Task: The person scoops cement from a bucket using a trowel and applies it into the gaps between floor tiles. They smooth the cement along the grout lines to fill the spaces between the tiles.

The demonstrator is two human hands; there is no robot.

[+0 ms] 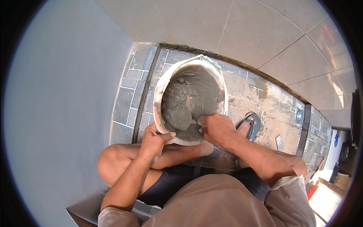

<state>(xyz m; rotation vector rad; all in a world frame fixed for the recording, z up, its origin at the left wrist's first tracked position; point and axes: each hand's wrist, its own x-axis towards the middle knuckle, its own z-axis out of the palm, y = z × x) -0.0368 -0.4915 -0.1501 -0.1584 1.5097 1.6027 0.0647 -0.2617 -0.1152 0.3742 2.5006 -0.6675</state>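
Note:
A white bucket (157,94) stands between my bent legs, holding wet grey mortar (193,89) with rough lumps on its far side. My left hand (155,140) grips the near left of the rim, its thumb over the edge. Over the near right part of the bucket, my right hand (217,128) is closed on the handle of a trowel. The mortar-smeared blade of the trowel (181,119) lies flat in the mortar, pointing left. Most of the handle is hidden by my fingers. The bucket's handle (213,62) rests along the far rim.
A smooth grey wall (68,94) rises on the left, and large beige tiles (249,34) cover the wall ahead. The floor has small grey tiles (123,102). My sandalled foot (251,125) is right of the bucket, near a loose tile piece (279,143) and a drain (299,116).

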